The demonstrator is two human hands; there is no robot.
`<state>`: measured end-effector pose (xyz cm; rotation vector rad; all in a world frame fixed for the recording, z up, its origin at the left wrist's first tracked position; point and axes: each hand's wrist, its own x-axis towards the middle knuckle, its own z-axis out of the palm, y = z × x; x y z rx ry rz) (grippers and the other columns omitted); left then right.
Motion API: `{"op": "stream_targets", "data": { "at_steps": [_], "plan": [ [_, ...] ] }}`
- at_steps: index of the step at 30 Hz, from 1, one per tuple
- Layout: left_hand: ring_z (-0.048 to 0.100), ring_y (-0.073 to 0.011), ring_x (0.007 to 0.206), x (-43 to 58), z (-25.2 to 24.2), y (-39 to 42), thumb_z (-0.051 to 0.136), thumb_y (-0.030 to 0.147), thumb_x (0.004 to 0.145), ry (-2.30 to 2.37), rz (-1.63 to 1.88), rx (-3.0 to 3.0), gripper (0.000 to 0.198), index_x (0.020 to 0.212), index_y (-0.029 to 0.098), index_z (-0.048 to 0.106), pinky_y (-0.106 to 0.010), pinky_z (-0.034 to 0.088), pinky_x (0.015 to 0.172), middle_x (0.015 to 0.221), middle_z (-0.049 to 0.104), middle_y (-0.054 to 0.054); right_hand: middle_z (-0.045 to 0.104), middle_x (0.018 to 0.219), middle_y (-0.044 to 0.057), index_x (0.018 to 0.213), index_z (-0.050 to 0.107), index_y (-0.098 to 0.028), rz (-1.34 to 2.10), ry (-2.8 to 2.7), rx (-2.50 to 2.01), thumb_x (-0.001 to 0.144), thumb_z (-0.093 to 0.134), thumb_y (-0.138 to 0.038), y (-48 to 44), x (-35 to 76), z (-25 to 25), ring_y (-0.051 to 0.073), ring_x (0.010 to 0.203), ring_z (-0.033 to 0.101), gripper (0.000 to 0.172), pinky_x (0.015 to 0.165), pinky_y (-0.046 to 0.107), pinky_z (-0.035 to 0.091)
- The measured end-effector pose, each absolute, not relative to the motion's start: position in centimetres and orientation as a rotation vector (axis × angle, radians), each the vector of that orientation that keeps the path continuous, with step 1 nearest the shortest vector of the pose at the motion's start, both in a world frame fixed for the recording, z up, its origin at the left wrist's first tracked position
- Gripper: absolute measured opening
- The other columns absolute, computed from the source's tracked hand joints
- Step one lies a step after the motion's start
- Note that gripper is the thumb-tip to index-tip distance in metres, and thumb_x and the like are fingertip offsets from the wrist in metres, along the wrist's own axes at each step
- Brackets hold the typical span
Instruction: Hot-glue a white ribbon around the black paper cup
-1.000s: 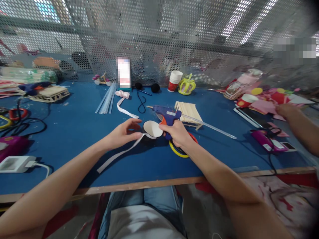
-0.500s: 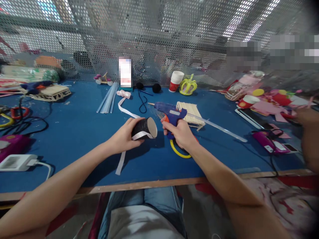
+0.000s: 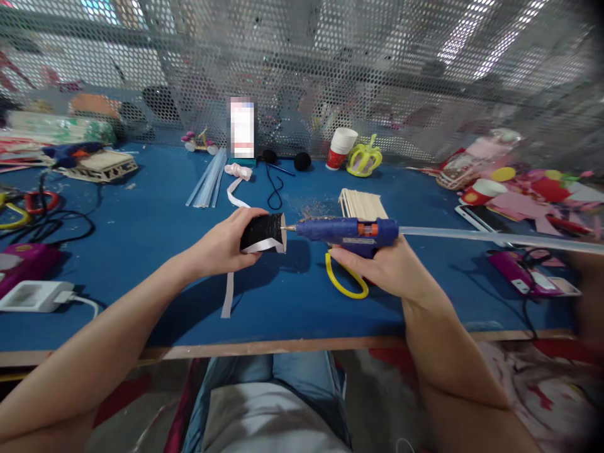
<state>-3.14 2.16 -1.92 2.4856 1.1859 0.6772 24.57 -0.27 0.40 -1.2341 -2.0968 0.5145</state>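
Note:
My left hand [image 3: 229,242] is wrapped round a black cup-shaped piece [image 3: 264,230], which lies on its side in the grip with its end facing right. A white ribbon [image 3: 227,296] crosses the piece and hangs down below the hand; more of it runs back to a pale pink bundle [image 3: 238,171]. My right hand [image 3: 389,267] grips a blue hot glue gun [image 3: 330,231] by its handle. The gun's metal nozzle points left and is at the rim of the black piece. A long clear glue stick [image 3: 472,235] sticks out of the gun's back end.
Yellow-handled scissors [image 3: 346,286] lie beneath the glue gun, near a craft-stick panel [image 3: 368,204]. Clear glue sticks [image 3: 207,179], paper cups [image 3: 341,148] and a yellow-green basket [image 3: 364,158] stand farther back. A power strip [image 3: 35,296] is at left; another person's arm [image 3: 589,289] shows at right.
My right hand has turned the glue gun level and brought its nozzle to the rim of the black piece. My left hand has turned the open end more to the right.

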Motion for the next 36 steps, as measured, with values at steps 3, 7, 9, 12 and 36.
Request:
{"op": "stream_targets", "data": {
  "at_steps": [3, 7, 9, 12, 36],
  "plan": [
    [0.051, -0.0235, 0.103, -3.17, -1.85, 2.17, 0.057, 0.018, 0.065, 1.226, 0.667, 2.497, 0.062, 0.123, 0.017, 0.036, -0.034, 0.043, 0.085, 0.117, 0.049, -0.010, 0.067, 0.080, 0.002, 0.083, 0.065, -0.022, 0.466, -2.151, -1.216, 0.073, 0.063, -0.040, -0.40, 24.68, 0.37, 0.021, 0.075, 0.062, 0.020, 0.074, 0.034, 0.049],
    [0.052, -0.0232, 0.100, -3.19, -1.93, 2.25, 0.058, 0.019, 0.064, 1.250, 0.662, 2.499, 0.062, 0.123, 0.018, 0.037, -0.034, 0.043, 0.083, 0.115, 0.049, -0.010, 0.066, 0.073, 0.002, 0.077, 0.064, -0.022, 0.377, -2.213, -1.205, 0.073, 0.063, -0.042, -0.51, 24.58, 0.46, 0.020, 0.069, 0.061, 0.020, 0.073, 0.033, 0.049],
    [0.053, -0.0235, 0.100, -3.19, -2.00, 2.29, 0.058, 0.019, 0.064, 1.261, 0.661, 2.505, 0.062, 0.123, 0.017, 0.037, -0.035, 0.043, 0.082, 0.114, 0.049, -0.010, 0.066, 0.072, 0.002, 0.078, 0.064, -0.021, 0.370, -2.224, -1.223, 0.074, 0.062, -0.042, -0.52, 24.59, 0.45, 0.019, 0.067, 0.060, 0.021, 0.070, 0.032, 0.049],
    [0.053, -0.0242, 0.100, -3.17, -2.10, 2.34, 0.058, 0.021, 0.064, 1.284, 0.654, 2.524, 0.062, 0.122, 0.016, 0.037, -0.035, 0.043, 0.082, 0.114, 0.049, -0.011, 0.067, 0.075, 0.003, 0.082, 0.065, -0.021, 0.368, -2.224, -1.265, 0.074, 0.062, -0.042, -0.50, 24.73, 0.34, 0.020, 0.069, 0.061, 0.023, 0.067, 0.031, 0.049],
    [0.051, -0.0225, 0.105, -2.80, -2.39, 1.85, 0.056, 0.018, 0.066, 1.235, 0.623, 2.612, 0.062, 0.124, 0.017, 0.034, -0.033, 0.044, 0.085, 0.118, 0.047, -0.010, 0.063, 0.061, 0.003, 0.075, 0.064, -0.017, 0.161, -2.312, -1.291, 0.078, 0.056, -0.043, -0.02, 24.78, 0.17, 0.019, 0.058, 0.060, 0.028, 0.058, 0.031, 0.048]
  ]
}}
